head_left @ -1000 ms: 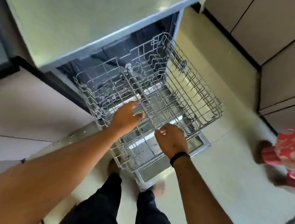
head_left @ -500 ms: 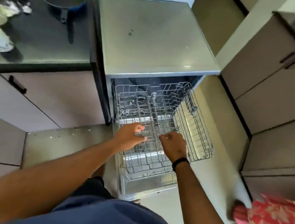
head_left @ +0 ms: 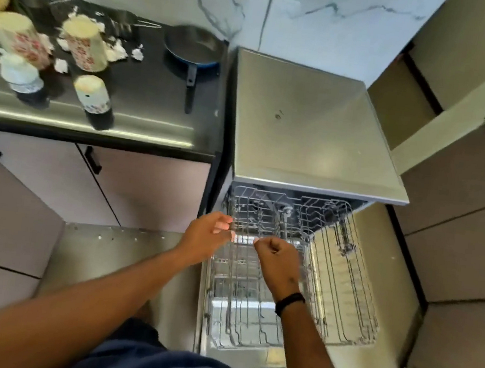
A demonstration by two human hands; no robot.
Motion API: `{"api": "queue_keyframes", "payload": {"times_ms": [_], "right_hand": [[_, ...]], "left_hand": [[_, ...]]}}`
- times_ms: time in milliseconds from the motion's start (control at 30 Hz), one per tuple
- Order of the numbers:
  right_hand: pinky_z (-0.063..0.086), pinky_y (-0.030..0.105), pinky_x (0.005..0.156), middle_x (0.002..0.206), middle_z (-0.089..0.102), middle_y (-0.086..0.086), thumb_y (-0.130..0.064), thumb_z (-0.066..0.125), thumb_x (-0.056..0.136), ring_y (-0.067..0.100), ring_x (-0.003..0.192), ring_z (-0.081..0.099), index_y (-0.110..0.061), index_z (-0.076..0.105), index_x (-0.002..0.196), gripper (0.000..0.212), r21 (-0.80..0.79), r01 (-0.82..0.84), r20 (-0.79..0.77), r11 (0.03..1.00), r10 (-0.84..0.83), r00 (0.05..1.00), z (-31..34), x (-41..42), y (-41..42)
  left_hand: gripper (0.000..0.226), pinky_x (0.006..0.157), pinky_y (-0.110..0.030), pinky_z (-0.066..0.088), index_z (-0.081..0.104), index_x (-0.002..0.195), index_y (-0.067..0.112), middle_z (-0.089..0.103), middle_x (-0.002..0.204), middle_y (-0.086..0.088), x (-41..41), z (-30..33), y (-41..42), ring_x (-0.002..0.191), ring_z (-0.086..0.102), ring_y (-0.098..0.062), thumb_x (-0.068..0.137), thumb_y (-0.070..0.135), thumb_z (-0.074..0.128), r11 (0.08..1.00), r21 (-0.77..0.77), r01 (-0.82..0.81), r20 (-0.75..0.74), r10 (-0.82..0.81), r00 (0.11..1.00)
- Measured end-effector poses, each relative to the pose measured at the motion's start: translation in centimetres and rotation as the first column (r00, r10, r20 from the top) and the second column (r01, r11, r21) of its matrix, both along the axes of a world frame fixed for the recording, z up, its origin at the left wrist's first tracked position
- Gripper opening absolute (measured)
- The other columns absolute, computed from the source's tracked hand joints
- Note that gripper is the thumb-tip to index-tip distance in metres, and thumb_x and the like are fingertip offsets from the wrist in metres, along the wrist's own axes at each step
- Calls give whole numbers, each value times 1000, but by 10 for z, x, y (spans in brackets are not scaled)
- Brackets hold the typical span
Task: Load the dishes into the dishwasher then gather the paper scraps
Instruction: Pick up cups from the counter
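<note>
The dishwasher stands open with its wire rack pulled out and nothing in it. Over the rack's middle, my left hand hovers with loosely bent fingers touching the wires. My right hand is curled into a fist beside it and seems to grip a rack wire. On the black counter to the left stand several upturned floral cups, a blue pan and white paper scraps.
Cutlery lies at the back of the counter. Cabinet doors run under the counter, and more cabinets close in on the right. The dishwasher door lies open low in front of my legs.
The view has risen and swung left, bringing the counter with cups, pan and scraps into sight. Both hands stay over the rack's middle; my left fingers have loosened. The person in red has left view.
</note>
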State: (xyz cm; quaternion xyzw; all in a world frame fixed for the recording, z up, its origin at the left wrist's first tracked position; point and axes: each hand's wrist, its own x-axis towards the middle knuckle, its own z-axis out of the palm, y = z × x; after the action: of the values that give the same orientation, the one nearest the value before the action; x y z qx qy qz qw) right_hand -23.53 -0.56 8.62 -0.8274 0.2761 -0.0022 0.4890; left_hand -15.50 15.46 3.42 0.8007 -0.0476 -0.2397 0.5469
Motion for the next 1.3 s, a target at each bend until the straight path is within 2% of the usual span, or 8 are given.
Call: {"api": "queue_keyframes", "payload": {"times_ms": [133, 300, 433, 600, 700, 867, 1033, 1300], "right_hand": [[35, 24, 56, 49, 42, -11, -19, 67, 91, 3, 49, 37, -18, 45, 57, 41, -43, -68, 42, 997, 70, 997, -4, 61, 47], [44, 20, 60, 56, 59, -11, -14, 71, 88, 0, 55, 55, -24, 61, 62, 30, -48, -182, 74, 982, 186, 980, -3, 137, 115], [45, 19, 66, 70, 67, -8, -15, 72, 88, 2, 66, 60, -21, 68, 71, 18, -46, -335, 112, 941, 339, 934, 2, 185, 172], [51, 21, 71, 83, 71, -3, -17, 72, 90, 1, 77, 64, -17, 71, 89, 2, -40, -486, 183, 873, 485, 855, 13, 241, 239], [52, 25, 77, 103, 66, 1, -24, 72, 91, 10, 90, 64, -19, 64, 113, 24, -3, -496, 180, 869, 488, 854, 12, 274, 276], [40, 30, 100, 136, 45, 9, -25, 78, 85, 21, 123, 48, -14, 40, 147, 73, 18, -433, 128, 901, 427, 895, -1, 320, 313], [36, 41, 115, 151, 37, 9, -23, 89, 71, 24, 138, 40, -18, 30, 153, 102, 6, -520, 85, 854, 518, 851, -23, 377, 314], [35, 2, 82, 125, 54, -4, -20, 85, 72, 7, 111, 51, -31, 54, 126, 63, -111, -663, 124, 740, 672, 730, -40, 438, 314]], "left_hand": [[22, 82, -30, 56, 69, 96, 37, 71, 86, 10, 44, 1, 54, 86, 70, -15, 75, 37, 78, 984, -61, -169, -12, 168, 986], [22, 72, -12, 51, 69, 111, 4, 70, 94, -9, 88, 11, 136, 83, 63, -16, 89, 4, 74, 928, -95, -360, 34, 364, 931], [25, 82, -24, 54, 69, 115, 13, 72, 102, -8, 106, 17, 206, 96, 68, -20, 91, 12, 73, 861, -134, -490, 51, 500, 865], [24, 79, -16, 54, 67, 114, 22, 71, 103, -2, 117, 24, 264, 98, 68, -15, 92, 19, 74, 758, -193, -623, 34, 640, 768], [27, 75, -11, 53, 67, 117, 22, 70, 106, -1, 129, 30, 285, 99, 67, -12, 92, 19, 74, 708, -203, -677, 52, 698, 714], [34, 68, -11, 51, 62, 121, 26, 64, 113, 0, 173, 35, 302, 96, 64, -10, 91, 17, 75, 687, -180, -704, 60, 722, 690], [58, 84, -19, 50, 54, 136, 32, 58, 126, 6, 240, 30, 309, 110, 60, -11, 85, 22, 80, 734, -87, -673, 100, 679, 727], [83, 97, -13, 41, 42, 149, 39, 50, 136, 12, 307, 12, 311, 124, 50, -5, 78, 33, 85, 883, 75, -464, 190, 444, 876]]}}
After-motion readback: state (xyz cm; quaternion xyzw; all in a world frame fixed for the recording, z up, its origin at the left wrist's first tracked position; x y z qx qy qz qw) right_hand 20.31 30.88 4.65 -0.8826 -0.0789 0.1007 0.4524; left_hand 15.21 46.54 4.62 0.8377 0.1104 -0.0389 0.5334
